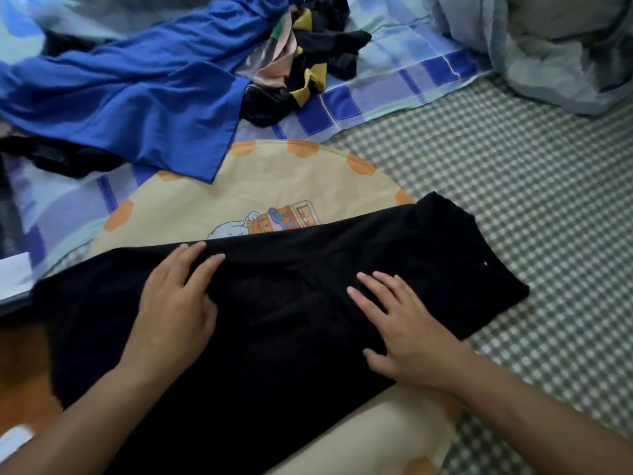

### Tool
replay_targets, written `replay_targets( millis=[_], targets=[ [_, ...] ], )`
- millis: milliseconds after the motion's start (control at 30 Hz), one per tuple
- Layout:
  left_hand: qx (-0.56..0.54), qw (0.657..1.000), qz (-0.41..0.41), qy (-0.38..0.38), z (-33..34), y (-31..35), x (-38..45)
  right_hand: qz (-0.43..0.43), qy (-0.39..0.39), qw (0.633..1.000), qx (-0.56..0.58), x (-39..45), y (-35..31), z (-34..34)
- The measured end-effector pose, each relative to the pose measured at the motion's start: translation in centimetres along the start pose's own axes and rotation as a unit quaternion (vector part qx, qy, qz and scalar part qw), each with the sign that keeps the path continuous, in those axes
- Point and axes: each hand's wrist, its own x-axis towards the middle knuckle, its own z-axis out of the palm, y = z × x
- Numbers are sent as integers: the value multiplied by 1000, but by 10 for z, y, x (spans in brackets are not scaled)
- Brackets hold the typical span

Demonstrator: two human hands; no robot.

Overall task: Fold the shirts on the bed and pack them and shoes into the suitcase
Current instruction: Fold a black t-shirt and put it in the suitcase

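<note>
A black shirt (291,303) lies folded lengthwise across the bed in front of me, its sleeve end at the right. My left hand (174,303) rests flat on the shirt's upper left part, fingers apart near the top fold. My right hand (404,323) presses flat on the shirt's right half, fingers spread. Neither hand grips the cloth. A blue shirt (137,90) lies crumpled at the upper left. No suitcase or shoes are in view.
A round cream cushion (267,180) with orange spots lies under the black shirt. A heap of black and yellow clothes (315,60) sits at the top middle. A grey blanket (565,46) is bunched at the top right. Checked bedsheet (513,183) fills the right side.
</note>
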Motion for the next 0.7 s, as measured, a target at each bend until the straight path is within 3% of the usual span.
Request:
replay_targets(
  millis=[167, 300, 400, 600, 700],
  targets=[
    [103, 985, -129, -41, -33, -101, -16, 84, -22, 994, -64, 7, -28, 18],
    [88, 958, -241, -128, -44, -159, -22, 119, 11, 987, -105, 13, -45, 15],
    [69, 955, -240, -158, -42, -181, -22, 133, 75, 987, -58, 25, -48, -12],
    [28, 969, -226, -97, -52, -182, -3, 228, 188, 954, 40, 97, -61, -106],
    [19, 970, -218, -104, -59, -179, 2, 217, 160, 963, 14, 165, -51, -148]
  ],
)
